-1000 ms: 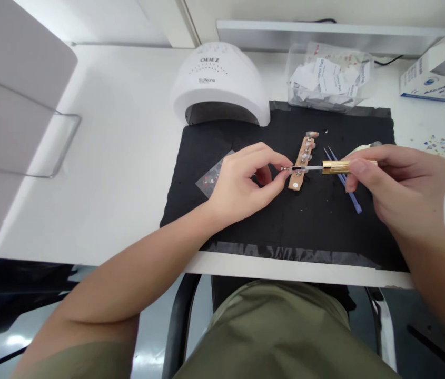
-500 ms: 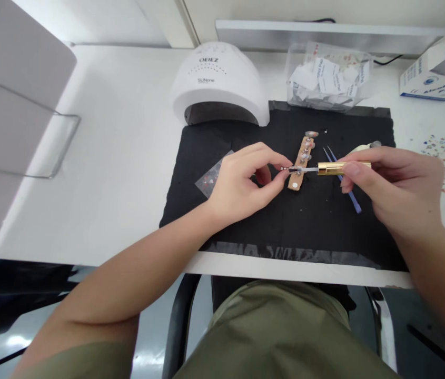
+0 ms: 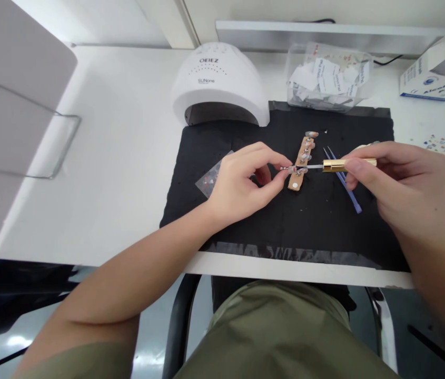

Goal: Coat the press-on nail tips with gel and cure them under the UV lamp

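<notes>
My left hand [image 3: 246,181] pinches a small false nail [image 3: 292,169] between thumb and forefinger, just left of a tan wooden strip [image 3: 302,164] that carries several nail tips. My right hand [image 3: 398,181] grips a gold-handled brush [image 3: 338,165] held level. Its thin bristle end touches the nail in my left fingers. Both hands hover over a black mat [image 3: 285,221].
A white dome-shaped nail lamp [image 3: 219,84] stands at the mat's far edge. Beside it sits a clear bag of paper slips [image 3: 328,76], and a white-blue box [image 3: 431,79] at the far right. Blue tweezers [image 3: 344,181] and a small plastic bag [image 3: 211,179] lie on the mat. Loose gems [image 3: 437,145] scatter right.
The right hand drew the brush slightly right and up after sliding it left half a second ago. The left hand has stayed still.
</notes>
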`<action>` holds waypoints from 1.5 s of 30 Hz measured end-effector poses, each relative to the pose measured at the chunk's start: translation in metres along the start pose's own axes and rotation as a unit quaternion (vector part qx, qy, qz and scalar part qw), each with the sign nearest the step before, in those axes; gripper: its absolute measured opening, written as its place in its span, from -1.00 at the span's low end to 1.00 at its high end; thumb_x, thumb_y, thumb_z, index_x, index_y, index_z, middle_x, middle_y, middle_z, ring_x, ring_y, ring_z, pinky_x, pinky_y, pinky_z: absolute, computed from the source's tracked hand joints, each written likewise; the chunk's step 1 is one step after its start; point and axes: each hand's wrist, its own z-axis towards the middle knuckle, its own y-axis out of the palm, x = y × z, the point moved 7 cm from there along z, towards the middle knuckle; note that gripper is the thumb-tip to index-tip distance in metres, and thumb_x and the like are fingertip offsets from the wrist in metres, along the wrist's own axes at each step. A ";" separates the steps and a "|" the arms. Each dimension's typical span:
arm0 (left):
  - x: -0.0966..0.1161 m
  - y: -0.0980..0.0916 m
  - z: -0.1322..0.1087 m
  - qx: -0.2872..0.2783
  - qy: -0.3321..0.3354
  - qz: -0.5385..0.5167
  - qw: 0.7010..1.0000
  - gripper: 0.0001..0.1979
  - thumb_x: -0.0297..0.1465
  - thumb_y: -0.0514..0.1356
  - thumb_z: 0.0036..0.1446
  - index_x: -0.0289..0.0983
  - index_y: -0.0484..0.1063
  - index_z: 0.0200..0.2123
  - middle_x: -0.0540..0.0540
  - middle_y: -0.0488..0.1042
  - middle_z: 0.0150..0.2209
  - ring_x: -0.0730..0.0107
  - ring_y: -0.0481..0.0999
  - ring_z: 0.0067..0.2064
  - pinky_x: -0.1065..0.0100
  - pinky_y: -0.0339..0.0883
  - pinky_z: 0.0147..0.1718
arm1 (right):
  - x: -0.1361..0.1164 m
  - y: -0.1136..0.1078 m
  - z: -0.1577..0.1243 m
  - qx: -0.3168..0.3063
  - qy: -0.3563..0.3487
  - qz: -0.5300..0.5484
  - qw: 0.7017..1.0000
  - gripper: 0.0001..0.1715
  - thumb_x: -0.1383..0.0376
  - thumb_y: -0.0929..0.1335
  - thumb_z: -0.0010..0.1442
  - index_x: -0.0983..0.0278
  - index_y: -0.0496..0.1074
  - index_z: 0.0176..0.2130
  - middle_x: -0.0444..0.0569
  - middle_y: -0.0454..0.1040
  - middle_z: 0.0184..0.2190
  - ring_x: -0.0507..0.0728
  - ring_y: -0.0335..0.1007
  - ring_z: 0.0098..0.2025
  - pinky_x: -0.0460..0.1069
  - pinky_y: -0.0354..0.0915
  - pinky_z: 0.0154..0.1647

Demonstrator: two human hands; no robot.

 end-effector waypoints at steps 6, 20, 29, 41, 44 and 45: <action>-0.003 0.000 -0.002 0.000 -0.015 -0.002 1.000 -0.98 -0.42 0.40 0.35 -0.21 0.69 -0.19 -0.01 0.67 -0.30 0.58 0.47 -0.48 0.42 0.41 -0.43 | -0.008 0.002 0.000 -0.013 -0.048 0.073 0.996 -0.86 0.26 0.60 0.30 -0.01 0.78 -0.15 -0.24 0.65 -0.43 -0.02 0.49 -0.46 0.00 0.41 -0.44; 0.001 0.000 0.000 -0.007 -0.001 0.000 1.000 -0.93 -0.48 0.38 0.31 -0.21 0.68 -0.19 0.02 0.68 -0.30 0.59 0.46 -0.48 0.44 0.40 -0.42 | -0.006 0.008 -0.003 -0.040 -0.022 0.060 0.997 -0.78 0.29 0.61 0.25 -0.03 0.77 -0.11 -0.25 0.73 -0.30 -0.03 0.58 -0.42 -0.05 0.60 -0.38; -0.001 0.000 -0.001 -0.004 -0.006 0.002 1.000 -0.95 -0.45 0.39 0.31 -0.20 0.70 -0.19 0.02 0.67 -0.33 0.55 0.49 -0.46 0.41 0.42 -0.40 | -0.005 0.008 -0.004 -0.032 -0.008 0.058 0.998 -0.80 0.28 0.62 0.23 0.01 0.77 -0.12 -0.23 0.73 -0.31 -0.02 0.58 -0.43 -0.04 0.61 -0.38; -0.001 0.000 0.000 -0.005 -0.010 0.012 1.000 -0.95 -0.40 0.39 0.32 -0.19 0.71 -0.21 0.00 0.67 -0.35 0.51 0.51 -0.45 0.38 0.42 -0.41 | -0.006 0.006 -0.002 -0.024 0.007 0.050 0.998 -0.84 0.27 0.63 0.21 0.04 0.77 -0.16 -0.23 0.71 -0.34 -0.05 0.56 -0.43 -0.09 0.56 -0.39; 0.000 0.000 0.000 -0.004 -0.006 0.008 1.000 -0.96 -0.43 0.40 0.32 -0.20 0.70 -0.21 0.00 0.67 -0.35 0.52 0.50 -0.45 0.39 0.41 -0.41 | -0.005 0.006 -0.002 -0.024 0.006 0.042 0.999 -0.87 0.26 0.62 0.22 0.06 0.76 -0.17 -0.22 0.70 -0.37 -0.03 0.55 -0.45 -0.06 0.55 -0.40; 0.000 0.000 0.000 -0.003 -0.005 0.005 1.000 -0.96 -0.44 0.39 0.32 -0.21 0.70 -0.21 0.01 0.67 -0.35 0.53 0.49 -0.46 0.40 0.41 -0.41 | -0.005 0.005 -0.001 -0.024 0.006 0.038 0.999 -0.88 0.25 0.62 0.23 0.07 0.76 -0.17 -0.22 0.68 -0.38 -0.02 0.54 -0.45 -0.05 0.53 -0.41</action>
